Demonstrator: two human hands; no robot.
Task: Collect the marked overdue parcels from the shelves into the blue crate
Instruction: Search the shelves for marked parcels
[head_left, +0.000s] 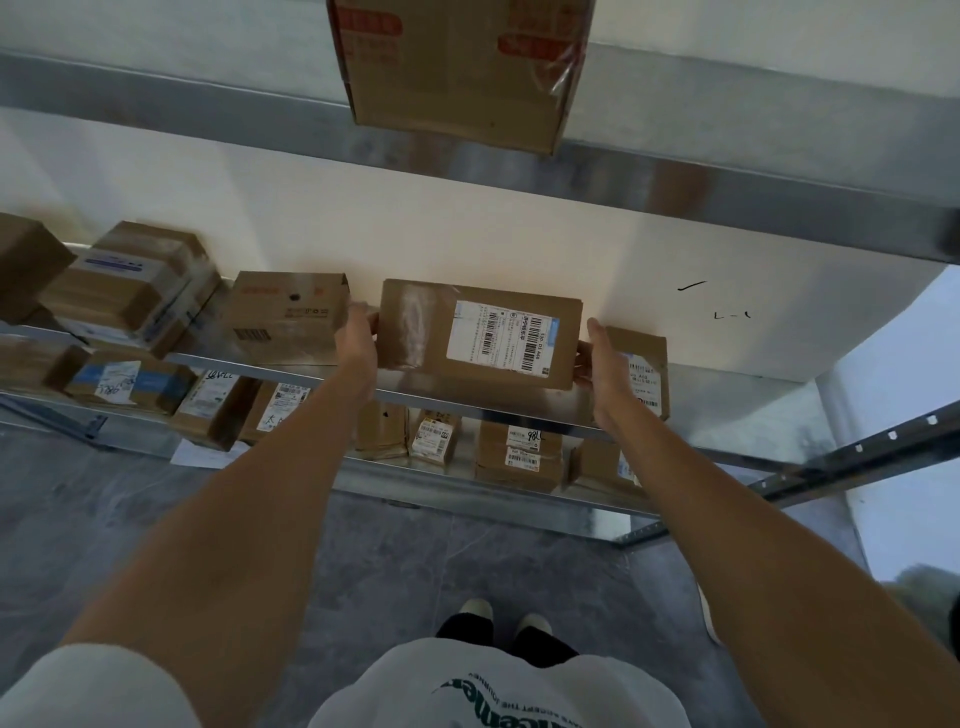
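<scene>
1. Parcel – the brown cardboard box I have between both hands – sits at the front edge of the middle shelf, its white shipping label facing me.
2. My left hand grips its left end with fingers curled round the edge; my right hand presses against its right end, thumb up, fingers behind the box.
3. On the label I can read several barcodes and a line that looks like "530-D5 A68"; the smaller print is too fine to make out.
4. Just right of it, partly behind my right hand, stands one smaller box with its own white label – the text blurs.
5. Just left stands one box with red printing and a black barcode on its side.
6. Further left a stack of boxes is piled up; I cannot count them surely.
7. On the lower shelf I count roughly eight parcels; one bears handwritten "98" on its label, another at the left has blue tape and scrawled digits.
8. One box with red tape overhangs the top shelf.
9. My white shirt shows green lettering, upside down – only partly legible.
</scene>
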